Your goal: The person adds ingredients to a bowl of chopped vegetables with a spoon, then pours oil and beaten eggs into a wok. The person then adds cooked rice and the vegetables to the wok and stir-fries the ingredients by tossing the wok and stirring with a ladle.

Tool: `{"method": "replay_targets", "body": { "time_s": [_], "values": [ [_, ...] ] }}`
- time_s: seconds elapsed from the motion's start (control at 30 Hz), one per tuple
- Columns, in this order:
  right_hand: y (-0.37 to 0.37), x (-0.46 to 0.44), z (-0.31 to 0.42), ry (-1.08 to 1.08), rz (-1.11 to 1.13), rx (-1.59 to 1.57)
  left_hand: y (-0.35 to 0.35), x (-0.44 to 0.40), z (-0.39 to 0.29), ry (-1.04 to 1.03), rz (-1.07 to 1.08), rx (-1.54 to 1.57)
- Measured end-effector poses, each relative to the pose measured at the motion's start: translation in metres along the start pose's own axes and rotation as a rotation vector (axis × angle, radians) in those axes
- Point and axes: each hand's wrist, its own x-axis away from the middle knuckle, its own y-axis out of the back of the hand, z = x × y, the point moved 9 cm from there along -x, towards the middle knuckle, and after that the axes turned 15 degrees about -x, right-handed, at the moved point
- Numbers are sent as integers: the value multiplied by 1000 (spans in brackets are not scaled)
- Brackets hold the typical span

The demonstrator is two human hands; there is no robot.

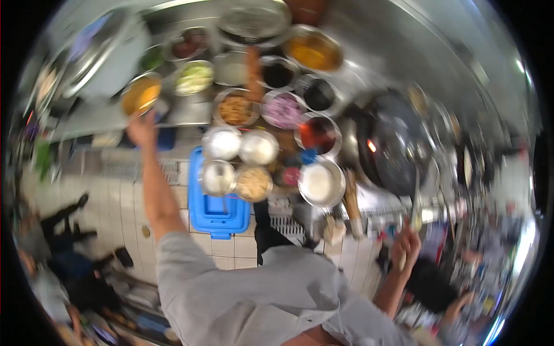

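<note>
My left hand (142, 129) reaches out at the far left, against the near rim of a metal bowl of yellow-orange food (140, 96). Motion blur smears its fingers, so their grip is unclear. At the right, my right hand (405, 251) is closed around the pale handle of a long-handled wok utensil (416, 202). Its thin shaft runs up toward a large dark wok (395, 144); I cannot make out the head. Beside the yellow bowl stands a bowl of chopped pale-green vegetable (194, 78).
Several metal bowls crowd the middle, among them chopped purple onion (283, 109), brown pieces (235, 109), red liquid (318, 135) and a white-filled pot (321, 183). A blue lidded bin (219, 214) stands on the tiled floor. A large pot (107, 55) is at back left. Other people (52, 288) are behind me.
</note>
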Motion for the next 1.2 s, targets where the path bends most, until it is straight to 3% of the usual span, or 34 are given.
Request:
{"method": "replay_targets", "body": {
  "time_s": [0.03,0.17,0.2,0.27,0.5,0.7,0.83,0.97,1.2],
  "values": [
    [-13,1,-2,-25,69,-4,-4,-2,20,-113,-221,-20],
    [-15,2,4,54,36,-52,108,29,-25,-220,-294,-214],
    [-15,2,5,64,32,-47,130,39,-30,-309,-341,-79],
    [-13,3,12,70,46,-51,182,71,-68,-255,-150,126],
    [28,6,54,42,-52,41,272,195,-195,-484,137,342],
    [79,-5,101,-110,59,83,281,364,-371,-713,325,372],
    [99,-4,132,-196,88,119,260,463,-484,-934,317,146],
    [109,0,147,-277,124,140,227,535,-560,-1309,33,15],
    [130,9,147,-401,153,45,174,597,-641,-1505,-75,-170]
  ]
}}
